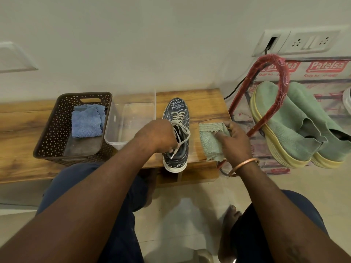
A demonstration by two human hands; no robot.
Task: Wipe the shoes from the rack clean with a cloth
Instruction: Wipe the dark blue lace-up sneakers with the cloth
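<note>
Sneaker [176,118], dark and patterned, stood on wooden bench [207,103], left hand [157,135] curled round its collar, right hand [232,142] pinched green cloth [209,142] just beside it

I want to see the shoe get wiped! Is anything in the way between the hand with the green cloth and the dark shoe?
Nothing visible. The right hand holds the green cloth just right of the dark shoe, with only bare bench between them. The left hand grips the shoe from its other side.
</note>
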